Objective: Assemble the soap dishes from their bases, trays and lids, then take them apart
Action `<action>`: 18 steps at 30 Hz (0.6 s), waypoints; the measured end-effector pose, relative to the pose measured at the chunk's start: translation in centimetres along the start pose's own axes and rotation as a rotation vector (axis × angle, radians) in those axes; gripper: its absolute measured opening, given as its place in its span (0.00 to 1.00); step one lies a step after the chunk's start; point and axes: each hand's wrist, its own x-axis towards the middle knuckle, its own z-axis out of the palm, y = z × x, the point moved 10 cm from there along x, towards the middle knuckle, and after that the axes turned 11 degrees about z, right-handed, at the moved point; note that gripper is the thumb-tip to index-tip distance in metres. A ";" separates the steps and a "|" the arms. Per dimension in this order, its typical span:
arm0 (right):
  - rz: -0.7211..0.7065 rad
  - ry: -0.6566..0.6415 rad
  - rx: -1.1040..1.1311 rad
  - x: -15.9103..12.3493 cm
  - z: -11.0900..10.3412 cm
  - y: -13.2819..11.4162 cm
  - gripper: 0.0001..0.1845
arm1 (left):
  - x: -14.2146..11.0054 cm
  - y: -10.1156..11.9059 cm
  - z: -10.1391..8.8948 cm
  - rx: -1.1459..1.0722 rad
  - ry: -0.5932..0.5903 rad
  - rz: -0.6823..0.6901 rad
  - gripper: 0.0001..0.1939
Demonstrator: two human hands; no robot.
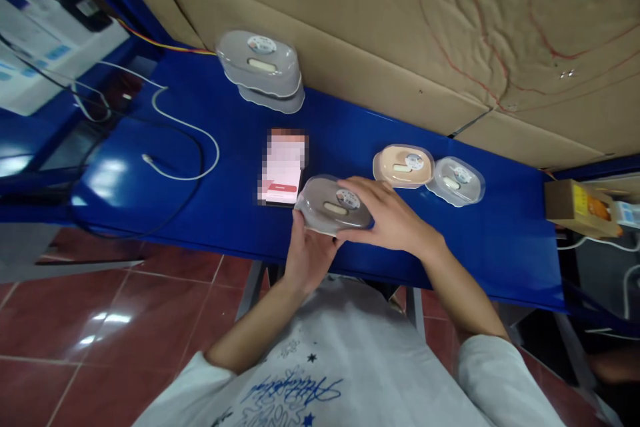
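Note:
Both of my hands hold a grey plastic box with a clear lid just above the front edge of the blue table. Under its near left side, my left hand grips it with the thumb up along the edge. My right hand clasps the right end, fingers over the top by a round label. A phone with a lit, blurred screen lies just beyond the box. To the right, a peach box and a pale clear-lidded box sit side by side.
Two stacked grey boxes stand at the back by the cardboard wall. A white cable and a black cable curl over the table's left part. A small cardboard carton stands at the far right.

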 end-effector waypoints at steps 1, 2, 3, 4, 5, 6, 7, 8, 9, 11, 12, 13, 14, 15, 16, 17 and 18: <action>0.000 -0.009 0.011 0.0 0.1 0.0 0.43 | -0.1 0.2 0.0 -0.008 0.007 0.008 0.33; 0.016 0.007 0.001 0.4 0.0 0.3 0.42 | -0.2 0.3 -0.1 -0.019 0.020 0.012 0.32; 0.045 0.039 -0.029 1.1 -0.3 0.9 0.41 | -0.5 0.4 -0.3 -0.031 0.036 0.009 0.32; 0.082 0.072 -0.079 2.1 -0.5 1.7 0.40 | -0.8 0.4 -0.7 -0.043 0.054 0.002 0.31; 0.120 0.099 -0.141 3.2 -0.7 2.5 0.39 | -1.2 0.4 -1.0 -0.052 0.072 -0.005 0.31; 0.151 0.116 -0.208 4.3 -0.8 3.2 0.39 | -1.6 0.3 -1.4 -0.057 0.089 -0.012 0.31; 0.172 0.119 -0.272 5.5 -0.7 3.9 0.39 | -2.0 0.3 -1.8 -0.060 0.104 -0.021 0.31; 0.187 0.111 -0.326 6.6 -0.5 4.4 0.40 | -2.4 0.1 -2.1 -0.060 0.114 -0.030 0.31; 0.198 0.097 -0.368 7.5 -0.2 4.8 0.40 | -2.7 0.1 -2.3 -0.060 0.120 -0.038 0.31; 0.221 0.069 -0.418 8.9 0.3 5.4 0.41 | -3.0 0.0 -2.6 -0.059 0.121 -0.046 0.31; 0.234 0.060 -0.431 9.2 0.5 5.6 0.41 | -3.1 0.0 -2.6 -0.060 0.117 -0.046 0.30; 0.240 0.054 -0.439 9.3 0.5 5.7 0.40 | -3.1 0.0 -2.6 -0.061 0.112 -0.044 0.30; 0.238 0.056 -0.442 9.1 0.4 5.5 0.40 | -3.1 0.0 -2.5 -0.062 0.108 -0.043 0.30; 0.228 0.065 -0.437 8.7 0.2 5.2 0.40 | -3.0 0.0 -2.4 -0.062 0.103 -0.045 0.30; 0.212 0.080 -0.418 8.1 -0.1 4.6 0.40 | -2.9 0.0 -2.3 -0.062 0.099 -0.048 0.29; 0.187 0.094 -0.381 7.2 -0.4 3.9 0.39 | -2.8 0.0 -2.2 -0.061 0.097 -0.053 0.29; 0.154 0.094 -0.324 6.1 -0.5 2.9 0.38 | -2.6 0.0 -2.0 -0.060 0.094 -0.057 0.29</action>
